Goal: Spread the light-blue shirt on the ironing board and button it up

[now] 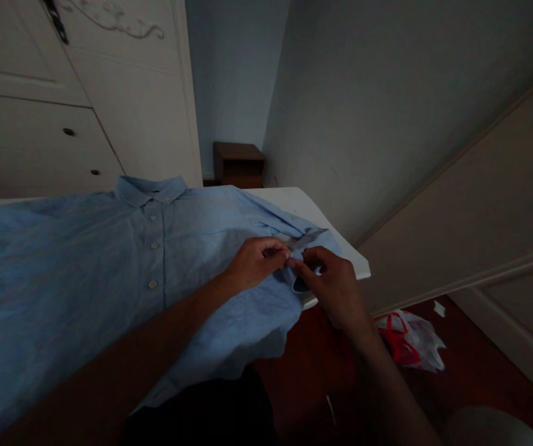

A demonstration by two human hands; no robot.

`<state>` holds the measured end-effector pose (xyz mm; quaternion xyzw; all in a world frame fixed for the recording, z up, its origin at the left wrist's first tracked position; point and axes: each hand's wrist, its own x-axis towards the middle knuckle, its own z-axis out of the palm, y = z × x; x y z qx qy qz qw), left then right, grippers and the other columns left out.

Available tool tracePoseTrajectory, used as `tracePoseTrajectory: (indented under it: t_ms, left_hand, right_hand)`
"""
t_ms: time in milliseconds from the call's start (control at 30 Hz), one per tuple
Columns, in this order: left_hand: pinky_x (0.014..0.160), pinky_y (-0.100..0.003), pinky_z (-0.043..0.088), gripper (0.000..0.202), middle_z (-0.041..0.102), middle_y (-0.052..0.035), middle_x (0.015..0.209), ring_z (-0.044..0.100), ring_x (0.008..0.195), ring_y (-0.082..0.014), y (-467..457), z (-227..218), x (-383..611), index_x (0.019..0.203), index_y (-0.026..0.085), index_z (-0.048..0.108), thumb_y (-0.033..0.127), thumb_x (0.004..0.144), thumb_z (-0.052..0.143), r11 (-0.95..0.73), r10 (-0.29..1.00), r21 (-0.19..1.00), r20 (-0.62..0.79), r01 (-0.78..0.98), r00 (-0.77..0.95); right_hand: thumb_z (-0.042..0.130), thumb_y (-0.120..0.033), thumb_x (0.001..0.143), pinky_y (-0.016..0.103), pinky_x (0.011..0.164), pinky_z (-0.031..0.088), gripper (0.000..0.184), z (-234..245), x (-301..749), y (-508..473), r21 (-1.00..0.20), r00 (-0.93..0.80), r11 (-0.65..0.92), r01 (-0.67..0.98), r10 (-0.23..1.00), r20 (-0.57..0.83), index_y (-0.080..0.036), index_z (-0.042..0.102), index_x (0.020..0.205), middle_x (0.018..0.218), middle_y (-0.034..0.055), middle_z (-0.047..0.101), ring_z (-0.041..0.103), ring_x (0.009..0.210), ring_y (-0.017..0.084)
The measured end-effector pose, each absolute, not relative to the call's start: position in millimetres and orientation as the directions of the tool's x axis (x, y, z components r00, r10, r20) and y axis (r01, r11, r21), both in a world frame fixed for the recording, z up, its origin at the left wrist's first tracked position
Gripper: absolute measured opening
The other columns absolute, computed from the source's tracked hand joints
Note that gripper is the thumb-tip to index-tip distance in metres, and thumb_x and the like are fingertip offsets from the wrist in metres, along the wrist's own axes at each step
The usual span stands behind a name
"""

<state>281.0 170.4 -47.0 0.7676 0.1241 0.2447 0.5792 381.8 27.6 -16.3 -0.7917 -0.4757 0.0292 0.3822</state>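
A light blue button-up shirt lies spread front-up on a white table, collar toward the far side, buttons fastened down the middle. Its right sleeve reaches the table's right corner. My left hand is closed in a pinch on the sleeve cuff. My right hand meets it from the right, fingers pinched on the same cuff edge. The two hands touch at their fingertips. The shirt's lower hem hangs over the near table edge.
A white wardrobe with drawers stands behind the table at the left. A small brown wooden cabinet sits in the far corner. On the red-brown floor at the right lies a white and red plastic bag. A pale wall panel runs along the right.
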Motion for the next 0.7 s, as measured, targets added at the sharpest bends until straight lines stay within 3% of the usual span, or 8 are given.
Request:
tracePoseTrajectory:
  t_ms: [200, 433, 600, 700]
  left_hand:
    - [0.064, -0.021, 0.049, 0.016, 0.066, -0.0006, 0.068, 0.063, 0.064, -0.0110, 171.7, -45.2, 280.1, 0.081, 0.013, 0.066, 0.027, 0.082, 0.058, -0.244, 0.445, 0.963, 0.214, -0.112, 0.870]
    - [0.066, -0.022, 0.048, 0.018, 0.066, -0.0019, 0.071, 0.062, 0.067, -0.0108, 171.1, -43.4, 278.7, 0.082, 0.013, 0.066, 0.028, 0.085, 0.057, -0.316, 0.396, 0.943, 0.230, -0.103, 0.889]
    - [0.067, -0.022, 0.048, 0.017, 0.066, -0.0020, 0.071, 0.062, 0.067, -0.0113, 170.8, -39.8, 277.8, 0.083, 0.013, 0.065, 0.027, 0.085, 0.056, -0.294, 0.371, 0.951, 0.208, -0.098, 0.905]
    - [0.064, -0.022, 0.047, 0.014, 0.063, -0.0004, 0.070, 0.060, 0.066, -0.0111, 175.5, -43.4, 278.1, 0.079, 0.014, 0.062, 0.024, 0.084, 0.053, -0.312, 0.433, 0.946, 0.226, -0.090, 0.873]
  right_hand:
    - [0.059, -0.041, 0.087, 0.023, 0.058, 0.038, 0.027, -16.9, 388.1, 26.5, -0.744, 0.501, -0.144, 0.653, 0.818, 0.281, -0.018, 0.066, 0.073, 0.065, -0.0006, 0.059, 0.050, 0.059, 0.011]
    - [0.065, -0.042, 0.083, 0.026, 0.064, 0.042, 0.026, -24.5, 399.0, 23.7, -0.849, 0.460, -0.027, 0.527, 0.850, 0.259, -0.018, 0.066, 0.076, 0.071, 0.0014, 0.059, 0.050, 0.067, 0.013]
    - [0.069, -0.039, 0.081, 0.025, 0.058, 0.042, 0.023, -28.1, 403.6, 20.8, -0.896, 0.458, 0.004, 0.445, 0.858, 0.231, -0.018, 0.066, 0.073, 0.069, 0.0012, 0.057, 0.050, 0.064, 0.012]
    - [0.074, -0.037, 0.075, 0.025, 0.050, 0.040, 0.024, -26.4, 402.6, 16.6, -0.926, 0.484, 0.084, 0.368, 0.833, 0.267, -0.018, 0.063, 0.064, 0.060, -0.0006, 0.052, 0.047, 0.055, 0.010]
